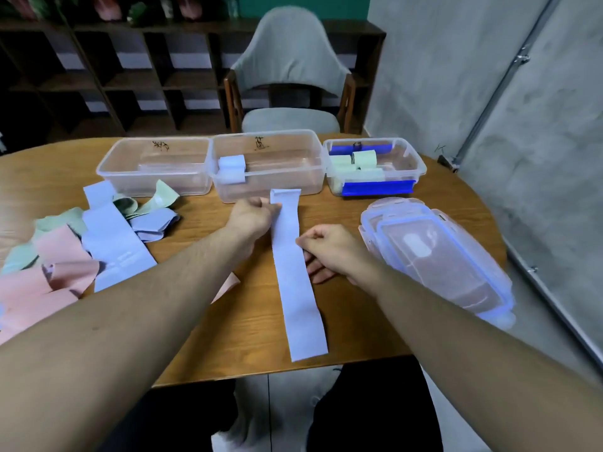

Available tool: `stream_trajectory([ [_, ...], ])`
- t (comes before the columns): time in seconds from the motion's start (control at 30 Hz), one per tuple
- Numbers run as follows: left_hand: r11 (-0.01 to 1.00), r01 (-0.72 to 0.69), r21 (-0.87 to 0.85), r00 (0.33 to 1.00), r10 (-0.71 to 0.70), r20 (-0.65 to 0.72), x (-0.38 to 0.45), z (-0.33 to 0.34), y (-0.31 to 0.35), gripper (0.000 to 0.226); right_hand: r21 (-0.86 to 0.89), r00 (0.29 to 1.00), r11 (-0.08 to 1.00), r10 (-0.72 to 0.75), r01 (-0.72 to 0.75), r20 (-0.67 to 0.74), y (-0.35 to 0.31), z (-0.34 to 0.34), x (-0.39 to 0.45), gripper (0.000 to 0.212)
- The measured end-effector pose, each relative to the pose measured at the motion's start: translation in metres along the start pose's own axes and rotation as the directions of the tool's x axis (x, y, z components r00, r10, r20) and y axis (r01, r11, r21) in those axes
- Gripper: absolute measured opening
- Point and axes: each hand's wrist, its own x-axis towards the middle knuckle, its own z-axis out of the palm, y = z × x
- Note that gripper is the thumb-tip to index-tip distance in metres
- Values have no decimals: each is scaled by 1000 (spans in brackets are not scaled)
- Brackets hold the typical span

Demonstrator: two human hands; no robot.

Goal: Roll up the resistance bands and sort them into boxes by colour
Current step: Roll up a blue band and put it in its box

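- Blue band (297, 272) lies flat, reaching the table's (375, 334) near edge.
- Left hand (253, 215) pinches its far-left edge.
- Right hand (329, 249) pinches its right edge, fingers curled.

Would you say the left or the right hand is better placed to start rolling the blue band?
Probably the left hand: it pinches the blue band's folded far end, while the right hand holds its edge midway.
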Motion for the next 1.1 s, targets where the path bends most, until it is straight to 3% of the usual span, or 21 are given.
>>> stream_trajectory([
  [0.13,996,50,74,999,-49,-14,26,2,-12,24,-113,1000,994,-8,5,-29,-1,-2,18,14],
  [0.27,985,104,-139,994,-105,-1,38,4,-23,11,-124,995,991,-51,41,-80,3,-2,23,13],
  [0.37,985,18,-171,1000,-18,-1,27,3,-30,16,-119,988,986,-126,115,-88,12,-2,14,19],
  [0.53,970,-233,73,972,232,29,-12,1,-49,19,-204,974,960,-211,190,-86,31,-5,-10,11],
  [0.6,919,-355,172,933,337,123,-30,2,-60,18,-248,965,942,-252,226,-77,40,-5,-21,12],
  [0.7,754,-566,333,824,509,249,-58,-2,-82,16,-345,905,869,-412,355,-107,58,-3,-40,23],
  [0.83,542,-753,372,658,625,419,-88,-10,-99,21,-503,816,714,-577,488,-26,78,1,-61,30],
  [0.93,500,-780,377,626,616,479,-102,-16,-108,40,-570,788,629,-613,529,54,86,0,-78,32],
  [1.1,414,-810,415,585,611,533,-112,-22,-119,56,-676,837,556,-519,483,172,98,-6,-96,45],
])
